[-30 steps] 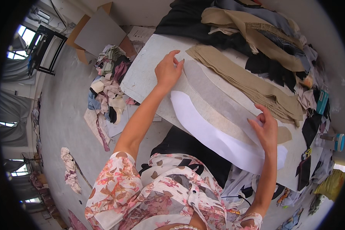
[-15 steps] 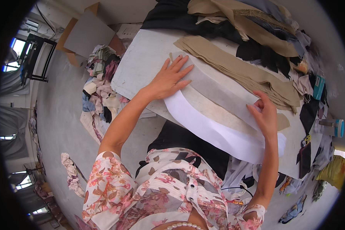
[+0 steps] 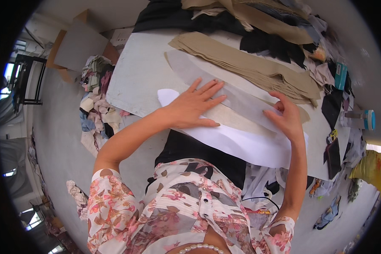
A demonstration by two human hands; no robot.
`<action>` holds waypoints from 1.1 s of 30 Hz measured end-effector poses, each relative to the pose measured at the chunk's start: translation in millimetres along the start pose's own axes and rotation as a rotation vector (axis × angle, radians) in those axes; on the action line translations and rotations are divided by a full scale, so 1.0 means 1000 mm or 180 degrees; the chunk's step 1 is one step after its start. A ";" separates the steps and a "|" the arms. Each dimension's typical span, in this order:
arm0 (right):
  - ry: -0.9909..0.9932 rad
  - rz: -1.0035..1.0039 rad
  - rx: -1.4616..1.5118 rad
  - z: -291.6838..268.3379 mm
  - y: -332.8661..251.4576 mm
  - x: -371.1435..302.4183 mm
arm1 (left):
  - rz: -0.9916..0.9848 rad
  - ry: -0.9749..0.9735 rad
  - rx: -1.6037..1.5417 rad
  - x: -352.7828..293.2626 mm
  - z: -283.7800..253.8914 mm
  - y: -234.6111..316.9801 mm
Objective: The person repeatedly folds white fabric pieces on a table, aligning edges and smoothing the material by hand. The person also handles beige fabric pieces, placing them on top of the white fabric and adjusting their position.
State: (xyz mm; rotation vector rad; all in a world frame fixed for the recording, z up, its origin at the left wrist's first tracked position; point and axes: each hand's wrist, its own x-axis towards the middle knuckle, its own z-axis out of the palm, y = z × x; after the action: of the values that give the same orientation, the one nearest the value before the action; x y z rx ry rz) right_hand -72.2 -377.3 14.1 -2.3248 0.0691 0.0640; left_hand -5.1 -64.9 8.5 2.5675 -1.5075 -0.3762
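Note:
My left hand lies flat, fingers spread, on a long grey translucent piece of interfacing that covers a tan fabric strip. Both rest on a white curved pattern sheet at the near edge of the white table. My right hand presses the same layers further right, fingers bent, thumb up. A stack of tan cut fabric pieces lies just beyond the hands.
Black and beige cloth is heaped at the table's far side. Scraps of cloth pile on the floor at left beside a cardboard box. A teal box and a blue-capped container sit at right. Black fabric hangs below the table edge.
My left hand slid along the layered pieces toward the right and nearer to me, flattening them. My right hand stayed pressing at the right end.

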 end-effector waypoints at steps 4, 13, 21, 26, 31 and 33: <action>0.0052 0.0103 -0.0118 -0.019 0.011 -0.009 | -0.0001 0.0011 0.0095 -0.001 -0.001 0.000; 0.0325 -0.0007 -0.0450 -0.009 0.025 -0.005 | 0.0319 0.0277 0.0327 0.026 -0.016 0.026; 0.0132 0.0288 -0.0367 -0.031 0.030 -0.010 | 0.1231 0.0188 -0.0188 0.078 0.017 0.031; 0.0546 0.0506 0.0544 -0.065 0.071 -0.033 | 0.1289 0.0177 -0.0128 0.080 0.016 0.034; 0.0889 0.0999 0.0529 -0.056 0.083 -0.034 | 0.1187 0.0008 -0.0111 0.080 0.017 0.032; 0.0991 0.0886 0.0138 -0.050 0.091 -0.032 | 0.1208 0.0058 -0.0129 0.080 0.018 0.032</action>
State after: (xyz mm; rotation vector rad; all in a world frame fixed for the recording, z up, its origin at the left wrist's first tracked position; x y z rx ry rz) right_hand -109.6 -475.3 -15.9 -2.2491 0.5446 -0.1591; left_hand 0.3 -150.1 -12.1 2.1787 -1.9051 -0.3280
